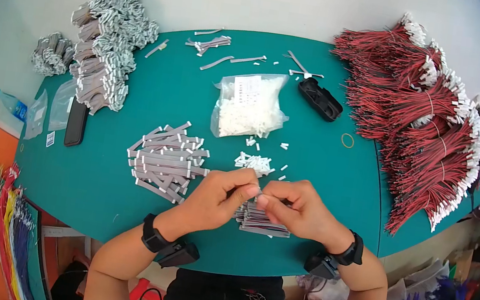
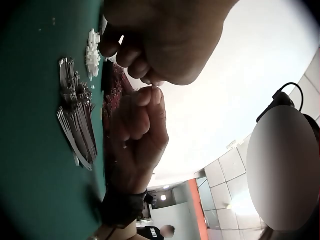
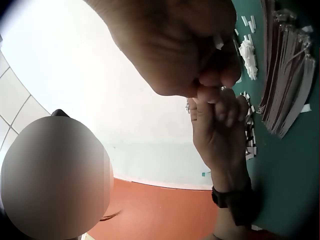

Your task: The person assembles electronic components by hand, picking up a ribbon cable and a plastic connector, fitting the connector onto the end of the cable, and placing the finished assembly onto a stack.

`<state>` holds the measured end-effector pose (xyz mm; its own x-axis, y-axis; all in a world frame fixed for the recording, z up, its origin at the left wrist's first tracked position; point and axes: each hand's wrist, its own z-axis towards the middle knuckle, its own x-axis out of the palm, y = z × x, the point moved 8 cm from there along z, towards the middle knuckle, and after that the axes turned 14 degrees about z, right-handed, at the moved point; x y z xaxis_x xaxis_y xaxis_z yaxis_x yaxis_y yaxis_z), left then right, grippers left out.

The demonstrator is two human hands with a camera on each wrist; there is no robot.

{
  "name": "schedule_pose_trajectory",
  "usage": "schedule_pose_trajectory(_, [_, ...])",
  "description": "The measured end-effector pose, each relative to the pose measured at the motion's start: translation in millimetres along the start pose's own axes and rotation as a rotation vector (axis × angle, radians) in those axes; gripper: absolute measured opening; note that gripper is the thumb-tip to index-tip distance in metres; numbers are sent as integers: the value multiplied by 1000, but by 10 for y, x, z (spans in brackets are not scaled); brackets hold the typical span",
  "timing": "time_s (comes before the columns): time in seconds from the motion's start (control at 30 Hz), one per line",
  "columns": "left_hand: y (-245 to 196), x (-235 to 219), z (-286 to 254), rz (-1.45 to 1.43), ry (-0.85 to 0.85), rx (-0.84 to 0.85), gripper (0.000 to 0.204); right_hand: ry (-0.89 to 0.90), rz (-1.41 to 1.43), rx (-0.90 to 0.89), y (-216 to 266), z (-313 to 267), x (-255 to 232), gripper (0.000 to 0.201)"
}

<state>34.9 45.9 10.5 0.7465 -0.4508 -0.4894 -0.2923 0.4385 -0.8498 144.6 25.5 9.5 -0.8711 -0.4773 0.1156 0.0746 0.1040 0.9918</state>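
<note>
Both hands meet fingertip to fingertip over the green table (image 1: 322, 174), near its front edge. My left hand (image 1: 250, 189) and right hand (image 1: 267, 202) pinch a small grey cable piece (image 1: 258, 195) between thumbs and forefingers; the fingers hide most of it. In the left wrist view a tiny white tip (image 2: 155, 85) shows where the fingertips touch. Under the hands lies a small stack of grey ribbon cables (image 1: 263, 224), also seen in the wrist views as grey ribbon cables (image 2: 77, 122) and grey ribbon cables (image 3: 290, 75). Loose white connectors (image 1: 255, 163) lie just beyond the hands.
A larger pile of grey cable pieces (image 1: 166, 161) lies to the left. Behind are a plastic bag of white connectors (image 1: 249, 105) and a black tray (image 1: 319, 98). Red-black wire bundles (image 1: 432, 134) fill the right side. Grey cable bundles (image 1: 108, 39) and a black phone (image 1: 76, 123) are at the left.
</note>
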Motion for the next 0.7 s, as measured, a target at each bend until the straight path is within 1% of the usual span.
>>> schedule_pose_trajectory(0.07, [-21,3,8,15,2,16,18,9,28,9,-12,-14,2,24])
schedule_pose_trajectory(0.17, [-36,11,5,68,20,22,17,-54,-4,4,-76,28,-71,24])
schedule_pose_trajectory(0.2, [-35,6,13,94,24,22,17,-37,-10,-9,-48,37,-54,24])
schedule_pose_trajectory(0.27, [33,1,12,66,63,-13,19,-7,-15,-31,-6,27,4,25])
schedule_pose_trajectory(0.3, [58,3,11,53,84,-29,20,-6,-5,-10,-20,26,1,25])
schedule_pose_trajectory(0.4, [70,-8,29,-47,74,-86,18,-9,16,25,-27,31,-34,25])
schedule_pose_trajectory(0.5, [-12,-14,47,-118,41,-41,17,-6,24,22,-31,36,-52,24])
schedule_pose_trajectory(0.6, [68,-26,46,-177,-33,6,14,-1,55,56,-102,39,-93,24])
schedule_pose_trajectory(0.7, [144,-175,44,-267,-103,-137,12,-11,98,110,-112,43,-198,25])
